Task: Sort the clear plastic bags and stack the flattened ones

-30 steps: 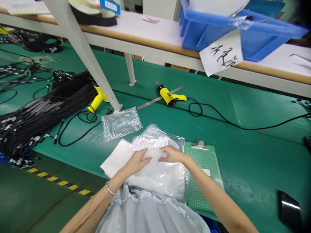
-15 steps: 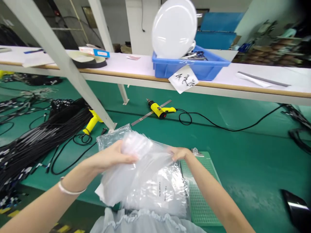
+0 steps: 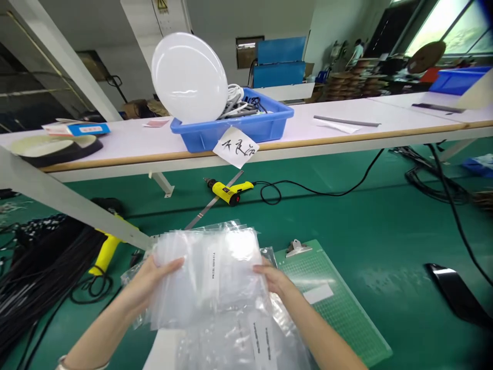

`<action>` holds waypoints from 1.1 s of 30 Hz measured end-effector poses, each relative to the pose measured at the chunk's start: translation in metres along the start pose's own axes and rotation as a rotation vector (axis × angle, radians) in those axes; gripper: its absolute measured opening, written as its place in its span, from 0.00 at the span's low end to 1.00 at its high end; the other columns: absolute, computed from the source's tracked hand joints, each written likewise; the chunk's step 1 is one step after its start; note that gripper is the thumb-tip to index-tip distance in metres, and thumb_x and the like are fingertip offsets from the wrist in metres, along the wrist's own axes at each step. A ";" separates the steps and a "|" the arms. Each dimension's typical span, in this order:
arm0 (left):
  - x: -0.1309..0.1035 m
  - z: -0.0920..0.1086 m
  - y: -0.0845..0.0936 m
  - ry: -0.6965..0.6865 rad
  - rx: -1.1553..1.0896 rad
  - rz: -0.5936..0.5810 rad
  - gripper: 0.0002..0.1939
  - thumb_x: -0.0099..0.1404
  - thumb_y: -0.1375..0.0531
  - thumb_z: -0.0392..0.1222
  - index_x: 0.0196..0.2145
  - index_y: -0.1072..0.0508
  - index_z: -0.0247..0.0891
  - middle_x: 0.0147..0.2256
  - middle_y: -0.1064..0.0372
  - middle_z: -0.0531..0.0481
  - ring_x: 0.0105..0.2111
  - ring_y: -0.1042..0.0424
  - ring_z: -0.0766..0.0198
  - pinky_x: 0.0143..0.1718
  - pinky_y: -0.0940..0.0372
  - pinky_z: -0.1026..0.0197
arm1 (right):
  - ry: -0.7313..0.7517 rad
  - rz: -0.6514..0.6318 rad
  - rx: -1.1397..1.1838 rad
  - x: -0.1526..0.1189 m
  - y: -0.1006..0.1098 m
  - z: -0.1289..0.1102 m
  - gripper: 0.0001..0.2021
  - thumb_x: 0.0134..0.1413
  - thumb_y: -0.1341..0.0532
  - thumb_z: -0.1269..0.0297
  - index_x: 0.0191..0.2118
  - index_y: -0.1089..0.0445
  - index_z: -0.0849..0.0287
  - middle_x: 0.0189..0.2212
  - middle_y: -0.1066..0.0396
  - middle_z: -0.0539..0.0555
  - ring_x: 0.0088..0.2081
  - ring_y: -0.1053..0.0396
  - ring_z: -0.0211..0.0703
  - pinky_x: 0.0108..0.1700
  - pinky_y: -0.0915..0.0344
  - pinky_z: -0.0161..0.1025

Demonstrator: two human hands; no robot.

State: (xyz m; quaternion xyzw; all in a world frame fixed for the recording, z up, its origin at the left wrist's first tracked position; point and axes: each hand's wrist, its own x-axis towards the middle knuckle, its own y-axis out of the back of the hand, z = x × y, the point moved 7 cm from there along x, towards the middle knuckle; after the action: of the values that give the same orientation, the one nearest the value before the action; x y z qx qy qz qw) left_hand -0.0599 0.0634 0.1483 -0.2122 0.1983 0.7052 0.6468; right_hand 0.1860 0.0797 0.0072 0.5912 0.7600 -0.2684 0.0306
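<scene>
A stack of clear plastic bags (image 3: 200,293) is held up in front of me, a white printed label strip showing on the top one. My left hand (image 3: 154,277) grips its left edge, thumb on top. At the right edge my right hand (image 3: 271,275) is closed on the same stack, its thumb flat on the plastic. Beneath and nearer to me lie more clear bags (image 3: 231,344) with printed labels. A green clipboard (image 3: 346,313) with a metal clip and a white strip of paper lies to the right of the bags.
A yellow heat gun (image 3: 229,192) rests across a steel ruler (image 3: 200,215) beyond the bags. Black cables (image 3: 46,267) and another yellow heat gun (image 3: 106,252) are at left. On the shelf stands a blue bin (image 3: 239,128) with a white disc (image 3: 188,77). A black phone-like object (image 3: 458,293) lies at right.
The bags, bunched and curled between my hands before, are now spread flat and squared, label facing up. My view has turned to the right, showing more of the shelf and clipboard.
</scene>
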 end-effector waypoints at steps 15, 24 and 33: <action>0.234 -0.066 -0.037 -0.641 0.176 0.147 0.23 0.43 0.34 0.53 0.36 0.26 0.40 0.41 0.29 0.44 0.45 0.32 0.48 0.48 0.38 0.50 | 0.453 0.253 -0.504 0.159 0.086 -0.058 0.19 0.41 0.37 0.58 0.40 0.33 0.60 0.33 0.28 0.58 0.33 0.31 0.53 0.35 0.32 0.45; 0.272 -0.054 -0.031 -0.528 0.164 0.171 0.18 0.52 0.39 0.53 0.33 0.27 0.34 0.35 0.26 0.42 0.41 0.29 0.49 0.44 0.34 0.52 | 0.440 0.114 -0.477 0.185 0.118 -0.083 0.27 0.44 0.39 0.50 0.48 0.37 0.62 0.45 0.31 0.64 0.45 0.33 0.58 0.45 0.35 0.49; 0.296 -0.046 -0.026 -0.474 0.199 0.212 0.16 0.50 0.38 0.52 0.29 0.26 0.35 0.34 0.26 0.41 0.41 0.29 0.47 0.45 0.34 0.51 | 0.434 0.081 -0.445 0.199 0.134 -0.091 0.25 0.44 0.39 0.46 0.45 0.35 0.58 0.44 0.30 0.62 0.48 0.34 0.57 0.51 0.40 0.52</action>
State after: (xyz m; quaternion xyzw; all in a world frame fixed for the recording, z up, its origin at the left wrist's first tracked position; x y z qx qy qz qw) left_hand -0.0539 0.2848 -0.0545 0.0450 0.1307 0.7759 0.6156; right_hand 0.2738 0.3172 -0.0371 0.6434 0.7645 0.0383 0.0070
